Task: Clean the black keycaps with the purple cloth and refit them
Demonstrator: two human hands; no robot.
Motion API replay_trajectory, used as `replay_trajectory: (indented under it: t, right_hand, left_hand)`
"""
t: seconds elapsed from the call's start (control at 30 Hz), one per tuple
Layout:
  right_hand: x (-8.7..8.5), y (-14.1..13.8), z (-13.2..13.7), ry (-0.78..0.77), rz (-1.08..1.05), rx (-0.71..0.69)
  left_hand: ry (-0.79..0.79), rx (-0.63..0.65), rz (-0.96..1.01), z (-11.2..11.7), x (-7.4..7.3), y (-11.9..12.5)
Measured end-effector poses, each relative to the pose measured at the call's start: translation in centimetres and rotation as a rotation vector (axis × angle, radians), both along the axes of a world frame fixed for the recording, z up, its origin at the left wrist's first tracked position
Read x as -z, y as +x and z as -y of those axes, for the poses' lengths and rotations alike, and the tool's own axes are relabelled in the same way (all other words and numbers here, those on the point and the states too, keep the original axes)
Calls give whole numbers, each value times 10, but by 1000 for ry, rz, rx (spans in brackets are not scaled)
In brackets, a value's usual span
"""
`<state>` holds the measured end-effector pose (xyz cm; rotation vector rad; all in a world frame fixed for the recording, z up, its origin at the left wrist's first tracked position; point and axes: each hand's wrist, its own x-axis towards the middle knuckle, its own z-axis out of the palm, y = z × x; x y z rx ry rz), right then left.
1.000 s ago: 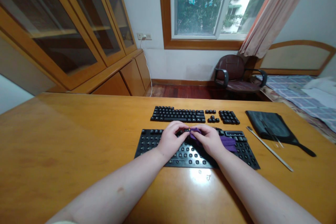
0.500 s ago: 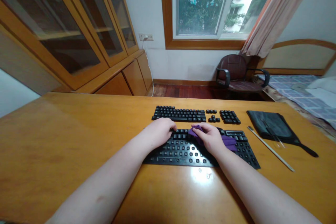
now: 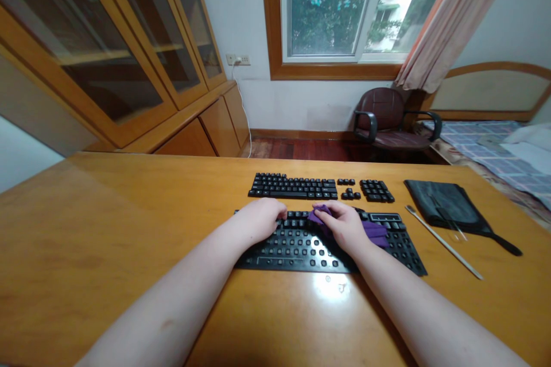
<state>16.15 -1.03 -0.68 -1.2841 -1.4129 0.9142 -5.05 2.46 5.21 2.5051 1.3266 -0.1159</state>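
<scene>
Cabinet (image 3: 170, 104) doors of glass in wooden frames rise at far left, with shelves behind the panes; reflections hide what they hold. Below and in front spreads the wooden desk (image 3: 107, 229). Beyond its far edge are a bed (image 3: 469, 132) with checked bedding and a maroon armchair (image 3: 383, 112). Black keyboard (image 3: 297, 252) lies at the desk's middle, many bare key posts showing, with caps seated along its top. Just past it, loose keycaps (image 3: 297, 186) are laid out in keyboard order. To the right lies a flat dark pouch (image 3: 462, 200) with a strap; its contents cannot be made out. The left hand (image 3: 263, 218) curls partly closed over the keyboard's upper left, fingertips at the keys; whether it grips one cannot be told. The right hand (image 3: 346, 228) pinches a purple cloth (image 3: 375, 234), bunched at the fingertips and draped onto the keyboard. Near the pouch lies a slim pale brush (image 3: 447, 246). Smallest, a thin pronged tool (image 3: 447, 219) crosses the pouch, tips past its edge.
</scene>
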Motion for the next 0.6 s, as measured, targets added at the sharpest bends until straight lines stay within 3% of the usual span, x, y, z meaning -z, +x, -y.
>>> replay_trajectory:
  t: [0.6]
  right_hand:
    - [2, 1, -1, 13, 21, -13]
  left_hand:
    - [67, -10, 25, 3, 4, 4]
